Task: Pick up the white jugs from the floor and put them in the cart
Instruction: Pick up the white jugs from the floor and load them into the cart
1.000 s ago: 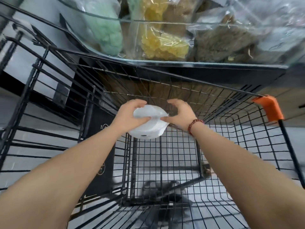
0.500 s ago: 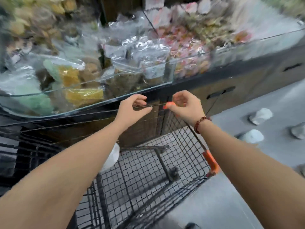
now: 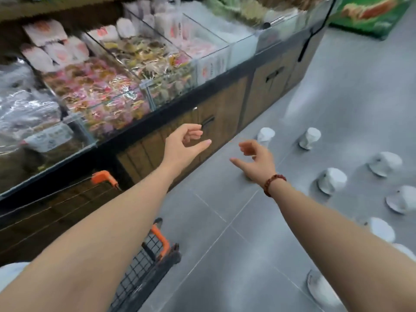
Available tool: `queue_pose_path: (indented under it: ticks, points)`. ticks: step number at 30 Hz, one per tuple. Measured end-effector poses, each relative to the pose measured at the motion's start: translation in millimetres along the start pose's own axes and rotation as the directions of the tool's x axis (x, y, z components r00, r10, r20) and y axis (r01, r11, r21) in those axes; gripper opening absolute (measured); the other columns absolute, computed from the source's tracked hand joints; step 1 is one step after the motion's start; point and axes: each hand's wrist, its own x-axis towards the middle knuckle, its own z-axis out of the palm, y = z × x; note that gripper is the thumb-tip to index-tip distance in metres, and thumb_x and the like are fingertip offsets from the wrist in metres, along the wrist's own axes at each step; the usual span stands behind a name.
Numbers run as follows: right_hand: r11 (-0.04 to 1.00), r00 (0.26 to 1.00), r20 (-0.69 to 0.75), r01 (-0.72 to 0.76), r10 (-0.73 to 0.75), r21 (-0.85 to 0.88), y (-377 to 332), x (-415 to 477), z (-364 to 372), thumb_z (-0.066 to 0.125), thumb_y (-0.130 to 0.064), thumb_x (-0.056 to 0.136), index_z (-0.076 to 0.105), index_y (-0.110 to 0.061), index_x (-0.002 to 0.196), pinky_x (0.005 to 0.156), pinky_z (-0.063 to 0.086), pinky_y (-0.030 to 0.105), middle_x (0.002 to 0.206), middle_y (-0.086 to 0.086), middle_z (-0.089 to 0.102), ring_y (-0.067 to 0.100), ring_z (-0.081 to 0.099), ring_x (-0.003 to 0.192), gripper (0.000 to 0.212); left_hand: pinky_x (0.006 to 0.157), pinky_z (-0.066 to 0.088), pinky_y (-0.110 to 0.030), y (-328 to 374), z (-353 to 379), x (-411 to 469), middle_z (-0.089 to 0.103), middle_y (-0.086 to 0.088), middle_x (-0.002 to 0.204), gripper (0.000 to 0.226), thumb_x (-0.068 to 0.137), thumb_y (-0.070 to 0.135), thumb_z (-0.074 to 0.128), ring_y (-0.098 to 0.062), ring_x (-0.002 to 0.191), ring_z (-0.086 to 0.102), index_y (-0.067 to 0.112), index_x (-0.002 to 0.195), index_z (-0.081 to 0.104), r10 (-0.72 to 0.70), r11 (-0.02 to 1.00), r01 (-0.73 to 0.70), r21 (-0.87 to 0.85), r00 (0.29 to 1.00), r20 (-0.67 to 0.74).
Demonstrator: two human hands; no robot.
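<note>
I have both bare arms stretched forward, away from the near edge. My left hand (image 3: 182, 146) is loosely curled, thumb extended, gripping nothing. My right hand (image 3: 255, 162), just to its right, is relaxed and empty.

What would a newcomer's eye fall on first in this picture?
The left hand and right hand reach forward in the middle, both empty. White jugs are scattered on the grey floor at the right. A black wire cart with orange corners sits lower left, by a counter of wrapped snacks.
</note>
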Motion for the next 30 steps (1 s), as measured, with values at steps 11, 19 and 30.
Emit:
queue_pose_path:
  ticks: [11,19,30]
  points:
    - [0.982,0.972,-0.153,-0.184,0.177,-0.038,101.0,75.9,-123.5,0.077,-0.021,0.076,0.058,-0.017,0.118,0.086,0.036,0.021,0.11,0.0,0.059,0.01,0.053,0.102,0.046,0.073,0.036,0.004,-6.8,165.9,101.5,0.064,0.001,0.107,0.047,0.074,0.016,0.081,-0.004,0.092,0.058,0.011,0.116,0.061,-0.071,0.997,0.07,0.013,0.956,0.286]
    - [0.928,0.968,-0.018,-0.246,0.251,-0.281,169.7,178.2,-171.0,0.075,-0.025,0.078,0.051,-0.016,0.129,0.096,0.037,0.026,0.125,0.002,0.054,0.017,0.05,0.118,0.057,0.088,0.04,-0.016,-46.2,276.1,208.9,0.061,0.002,0.115,0.056,0.071,0.023,0.083,-0.008,0.103,0.056,0.016,0.121,0.058,-0.14,0.987,0.089,0.132,0.882,0.449]
    - [0.874,0.895,0.231,-0.267,0.381,-0.407,268.0,313.9,-209.2,0.075,-0.03,0.078,0.037,-0.02,0.14,0.105,0.03,0.028,0.144,0.002,0.041,0.02,0.038,0.133,0.073,0.092,0.036,-0.021,-85.8,378.7,307.4,0.056,-0.004,0.126,0.059,0.074,0.02,0.08,-0.013,0.109,0.052,0.014,0.127,0.054,-0.3,0.946,0.202,0.254,0.842,0.449]
